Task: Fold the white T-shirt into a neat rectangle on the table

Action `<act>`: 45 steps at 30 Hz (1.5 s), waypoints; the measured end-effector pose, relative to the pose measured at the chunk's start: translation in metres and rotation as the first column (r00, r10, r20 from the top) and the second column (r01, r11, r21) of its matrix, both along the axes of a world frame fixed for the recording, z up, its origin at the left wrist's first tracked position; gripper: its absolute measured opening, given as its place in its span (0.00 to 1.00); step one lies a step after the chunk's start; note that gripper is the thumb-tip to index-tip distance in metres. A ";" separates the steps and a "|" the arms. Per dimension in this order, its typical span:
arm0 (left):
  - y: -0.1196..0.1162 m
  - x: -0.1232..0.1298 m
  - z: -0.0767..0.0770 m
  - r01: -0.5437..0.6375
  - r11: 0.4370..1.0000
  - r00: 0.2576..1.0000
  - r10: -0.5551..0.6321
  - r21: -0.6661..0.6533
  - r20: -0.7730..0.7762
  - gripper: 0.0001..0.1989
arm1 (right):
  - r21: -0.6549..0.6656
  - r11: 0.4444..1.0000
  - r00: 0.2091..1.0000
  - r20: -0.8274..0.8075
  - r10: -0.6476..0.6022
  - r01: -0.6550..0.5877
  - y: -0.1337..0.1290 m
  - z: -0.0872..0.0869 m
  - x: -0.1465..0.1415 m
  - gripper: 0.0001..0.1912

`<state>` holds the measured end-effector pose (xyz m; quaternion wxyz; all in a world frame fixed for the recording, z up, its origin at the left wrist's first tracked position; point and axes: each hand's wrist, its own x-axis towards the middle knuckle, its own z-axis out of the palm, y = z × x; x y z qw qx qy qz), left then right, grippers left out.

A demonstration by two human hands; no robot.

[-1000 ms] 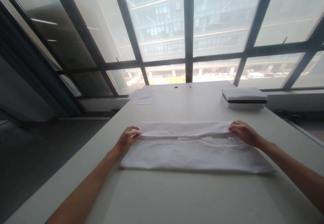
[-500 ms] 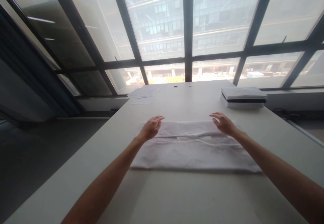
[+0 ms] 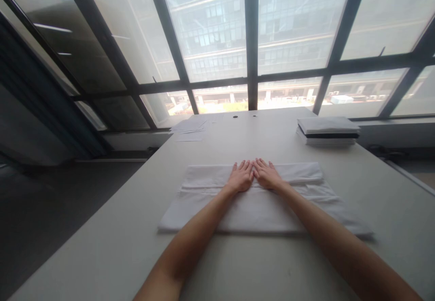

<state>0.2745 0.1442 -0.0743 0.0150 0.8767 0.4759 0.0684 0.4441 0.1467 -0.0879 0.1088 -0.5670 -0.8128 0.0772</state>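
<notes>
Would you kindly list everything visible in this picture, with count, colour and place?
Folded cloth: one, white, flat on the near middle of the table.
Table: one, pale grey, running from the viewer to the window.
Stack of folded fabric: one, white with a dark layer, far right of the table.
Loose sheets: a few, white, far left of the table.
Window: dark-framed panes, behind the table.
Left hand: flat on the cloth's middle.
Right hand: flat beside it, fingers touching.
</notes>
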 end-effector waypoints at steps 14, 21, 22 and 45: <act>0.012 -0.153 0.019 -0.338 0.935 0.935 0.322 -0.106 -0.147 0.32 | -0.119 0.948 0.946 0.175 -0.272 0.294 -0.008 0.015 0.114 0.35; 0.009 -0.209 0.032 -0.511 0.856 0.840 0.477 -0.078 -0.260 0.32 | -0.099 0.941 0.938 0.159 -0.307 0.325 -0.005 0.005 0.121 0.34; 0.010 -0.202 0.034 -0.520 0.851 0.833 0.487 -0.070 -0.264 0.33 | -0.096 0.941 0.938 0.157 -0.309 0.326 -0.004 0.004 0.120 0.34; -0.060 0.061 0.003 0.117 0.993 0.992 -0.117 0.001 0.053 0.29 | -0.124 0.936 0.940 0.135 -0.314 0.330 -0.008 0.007 0.178 0.34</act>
